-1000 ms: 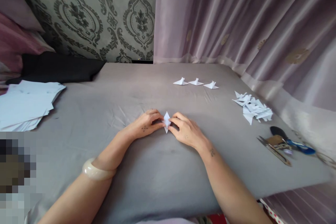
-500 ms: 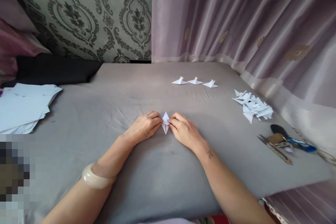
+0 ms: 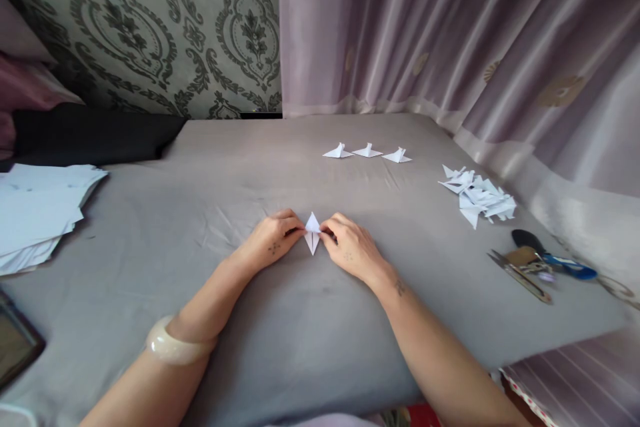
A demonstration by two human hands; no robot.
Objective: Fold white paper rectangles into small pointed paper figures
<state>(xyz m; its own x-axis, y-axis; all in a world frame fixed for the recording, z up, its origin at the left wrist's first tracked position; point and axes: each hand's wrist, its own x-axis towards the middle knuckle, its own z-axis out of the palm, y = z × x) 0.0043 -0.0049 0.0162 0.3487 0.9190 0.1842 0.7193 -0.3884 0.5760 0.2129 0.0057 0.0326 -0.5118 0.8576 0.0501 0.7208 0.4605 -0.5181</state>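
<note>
A small white piece of folded paper [image 3: 313,235], shaped like a narrow diamond with a slit down its lower half, lies on the grey cloth between my hands. My left hand [image 3: 275,237] pinches its left corner between thumb and fingers. On the opposite corner, my right hand [image 3: 350,243] is closed in a similar pinch. Beyond them, three folded paper birds [image 3: 368,151] stand in a row on the cloth.
To the right lies a heap of folded white paper pieces [image 3: 483,197], with thread snips [image 3: 520,277] and blue-handled scissors [image 3: 570,267] nearer me. A stack of white paper [image 3: 45,207] sits at left, beside black fabric [image 3: 95,133]. A dark-framed object [image 3: 17,340] shows at the left edge.
The upper flap of the folded paper looks narrower, and its lower half shows more. My hands still pinch its sides. The whole view has shifted slightly.
</note>
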